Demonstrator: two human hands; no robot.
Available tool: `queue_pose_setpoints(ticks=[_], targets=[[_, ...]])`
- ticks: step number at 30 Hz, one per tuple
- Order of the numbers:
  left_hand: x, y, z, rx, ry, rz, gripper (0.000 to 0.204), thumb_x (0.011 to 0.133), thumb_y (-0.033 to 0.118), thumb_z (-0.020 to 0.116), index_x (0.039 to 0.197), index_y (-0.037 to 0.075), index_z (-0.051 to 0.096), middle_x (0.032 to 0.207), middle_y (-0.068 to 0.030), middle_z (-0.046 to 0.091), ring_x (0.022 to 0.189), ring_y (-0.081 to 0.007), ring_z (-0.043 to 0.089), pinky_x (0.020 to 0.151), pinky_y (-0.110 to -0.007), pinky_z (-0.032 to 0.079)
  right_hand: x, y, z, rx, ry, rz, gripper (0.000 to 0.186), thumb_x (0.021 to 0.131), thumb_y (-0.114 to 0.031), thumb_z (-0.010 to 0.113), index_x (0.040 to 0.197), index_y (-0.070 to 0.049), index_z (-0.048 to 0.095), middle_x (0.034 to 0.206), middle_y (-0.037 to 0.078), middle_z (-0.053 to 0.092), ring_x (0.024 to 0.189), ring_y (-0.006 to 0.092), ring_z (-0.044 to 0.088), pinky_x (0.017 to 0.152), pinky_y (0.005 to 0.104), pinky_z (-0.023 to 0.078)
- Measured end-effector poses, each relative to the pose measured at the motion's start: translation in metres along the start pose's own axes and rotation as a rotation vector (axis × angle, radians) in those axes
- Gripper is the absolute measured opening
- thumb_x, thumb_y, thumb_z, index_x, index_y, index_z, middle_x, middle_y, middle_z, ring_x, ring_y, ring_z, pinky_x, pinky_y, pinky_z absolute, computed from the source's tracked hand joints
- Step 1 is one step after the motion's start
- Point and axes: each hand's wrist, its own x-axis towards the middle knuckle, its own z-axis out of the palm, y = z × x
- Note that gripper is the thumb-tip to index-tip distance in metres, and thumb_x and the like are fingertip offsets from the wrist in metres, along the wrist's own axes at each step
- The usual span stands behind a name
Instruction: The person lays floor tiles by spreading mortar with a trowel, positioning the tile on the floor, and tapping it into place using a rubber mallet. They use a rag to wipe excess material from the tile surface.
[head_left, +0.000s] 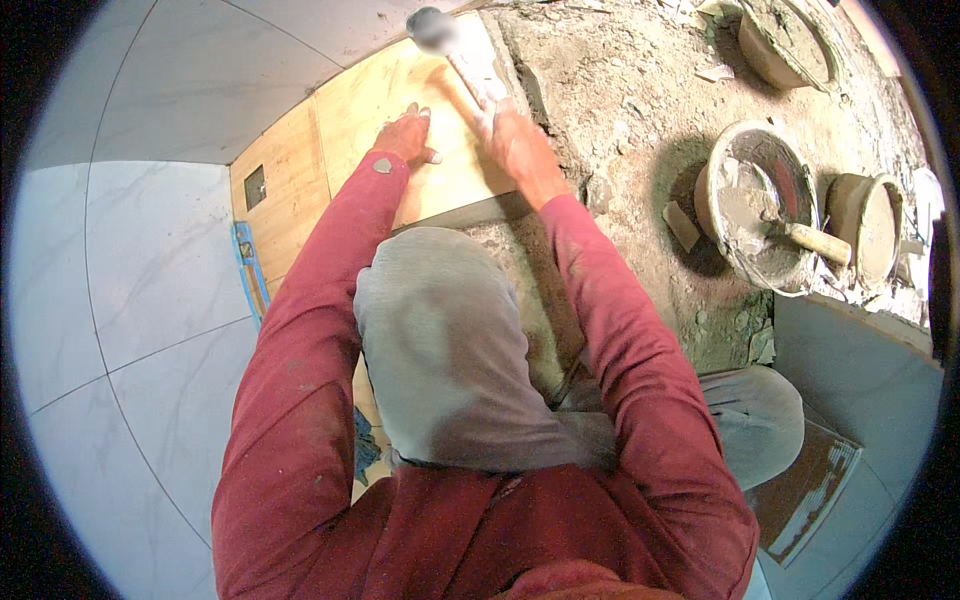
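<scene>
My left hand [406,136] rests on a light wood-coloured floor tile [450,180], its fingers spread. In my right hand [518,145] is the handle of a mallet [462,82], which reaches forward and left over the tile. The mallet's dark head [431,29] is blurred and lies near the far wall. Along the tile's right side, rough grey mortar and rubble [600,100] cover the ground.
Blue-white wall tiles [170,270] stand at the left, with a blue spirit level [246,268] beside them. A square opening [255,187] shows in the floor tiling. To the right are a mortar bucket [712,190] with a wooden-handled tool [818,243], another container [878,230] and a far basin [770,55].
</scene>
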Motion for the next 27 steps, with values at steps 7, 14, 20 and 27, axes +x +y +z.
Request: queue_pose_setpoints(ticks=[7,14,20,27], targets=[[-0.014,-0.018,0.019,-0.036,-0.006,-0.021,0.084,0.07,0.033,0.092,0.137,0.0,0.053,0.141,-0.023,0.055,0.129,-0.0385,0.058,0.105,-0.05,0.05,-0.005,-0.022,0.012,0.027,-0.145,0.003,0.058,0.104,-0.043,0.05,0.126,0.011,0.056,0.109,0.036,0.068,0.1,0.0504,0.069,0.089,0.0581,0.053],[-0.014,0.0,-0.003,-0.126,0.04,0.002,0.094,0.072,0.03,0.089,0.148,-0.005,0.046,0.153,-0.0298,0.045,0.143,-0.0384,0.046,0.118,-0.043,0.039,0.029,-0.038,-0.015,-0.053,-0.079,-0.069,0.057,0.105,-0.046,0.049,0.118,0.009,0.057,0.097,0.039,0.067,0.097,0.0549,0.066,0.085,0.0585,0.052],[-0.044,-0.105,0.033,-0.335,0.187,-0.274,0.116,0.068,0.046,0.091,0.151,-0.014,0.037,0.16,-0.0348,0.032,0.152,-0.041,0.03,0.125,-0.041,0.029,0.015,-0.065,-0.007,-0.006,-0.063,-0.215,0.044,0.105,-0.041,0.054,0.11,0.003,0.052,0.086,0.037,0.067,0.086,0.0539,0.067,0.073,0.059,0.051],[-0.047,-0.126,0.034,-0.342,0.127,-0.334,0.126,0.066,0.06,0.088,0.151,-0.016,0.035,0.161,-0.0381,0.026,0.154,-0.0425,0.026,0.126,-0.042,0.026,0.08,-0.055,0.077,-0.199,-0.258,-0.242,0.046,0.106,-0.044,0.05,0.107,0.002,0.053,0.09,0.037,0.068,0.09,0.0546,0.067,0.079,0.0594,0.051]])
